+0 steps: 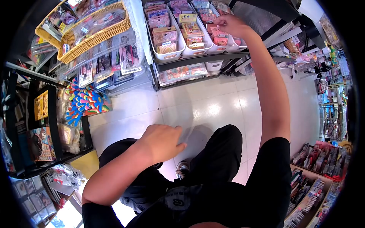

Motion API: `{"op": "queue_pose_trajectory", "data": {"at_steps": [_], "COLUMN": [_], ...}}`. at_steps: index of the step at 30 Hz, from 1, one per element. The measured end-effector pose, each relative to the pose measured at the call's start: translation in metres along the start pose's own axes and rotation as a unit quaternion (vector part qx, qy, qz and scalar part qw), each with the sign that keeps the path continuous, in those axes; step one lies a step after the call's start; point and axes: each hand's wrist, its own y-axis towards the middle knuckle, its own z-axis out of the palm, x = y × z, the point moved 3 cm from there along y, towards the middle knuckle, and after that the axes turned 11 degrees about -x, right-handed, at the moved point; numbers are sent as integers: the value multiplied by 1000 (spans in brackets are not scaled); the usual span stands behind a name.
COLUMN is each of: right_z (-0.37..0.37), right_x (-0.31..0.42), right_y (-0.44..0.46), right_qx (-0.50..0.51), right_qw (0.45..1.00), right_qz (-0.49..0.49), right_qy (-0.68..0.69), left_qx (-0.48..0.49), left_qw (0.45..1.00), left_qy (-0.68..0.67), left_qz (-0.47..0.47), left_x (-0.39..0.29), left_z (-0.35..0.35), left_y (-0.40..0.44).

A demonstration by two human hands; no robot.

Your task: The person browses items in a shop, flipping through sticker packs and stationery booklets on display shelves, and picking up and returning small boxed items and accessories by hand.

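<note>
My right hand (230, 26) reaches over the third white bin (221, 48) of a shelf row, its fingertips bent down at the small pink packets (219, 36). Its fingers look pinched together, and whatever they grip is too small to name. To the left, two more white bins hold pink, purple and yellow card packets (191, 28). Above the tiled floor, near my knee, hangs my left hand (163, 142). Its fingers are loosely curled with thumb and index finger apart, and nothing shows between them.
A wicker basket (95, 32) of packaged goods stands at upper left, above hanging packets. Colorful foam-like pieces (84, 100) stick out at left. A black shelf edge (205, 57) runs below the bins. Boxes of small goods (310, 197) sit at lower right.
</note>
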Motion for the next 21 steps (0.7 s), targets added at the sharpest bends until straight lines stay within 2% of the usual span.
{"op": "queue_pose_trajectory", "data": {"at_steps": [2, 9, 12, 14, 16, 18, 19, 20, 21], "right_z": [1, 9, 2, -14, -11, -12, -35, -47, -57], "right_x": [0, -11, -12, -6, -31, -46, -30, -12, 4], "right_y": [0, 9, 5, -2, 10, 15, 8, 0, -8], "right_qx": [25, 17, -10, -71, -54, -149, -226, -227, -258], "right_qw": [994, 990, 977, 968, 949, 896, 950, 950, 943], "right_qz": [30, 21, -7, 10, 44, 48, 22, 22, 64], "right_qy": [106, 141, 212, 241, 308, 415, 216, 215, 200], "left_qx": [0, -9, -6, -12, -14, -15, -10, -5, -5], "left_qw": [1000, 1000, 1000, 1000, 1000, 1000, 1000, 1000, 1000], "left_qy": [-2, -7, -6, -2, -2, -2, 0, 1, 2], "left_qz": [4, -5, -8, -5, -4, 0, 7, 14, 15], "left_x": [0, 4, 6, 6, 6, 5, 3, 3, 3], "left_z": [2, 2, 4, 4, 5, 4, 3, 2, 4], "left_y": [-1, -3, -5, -6, -6, -5, -4, -4, -3]}}
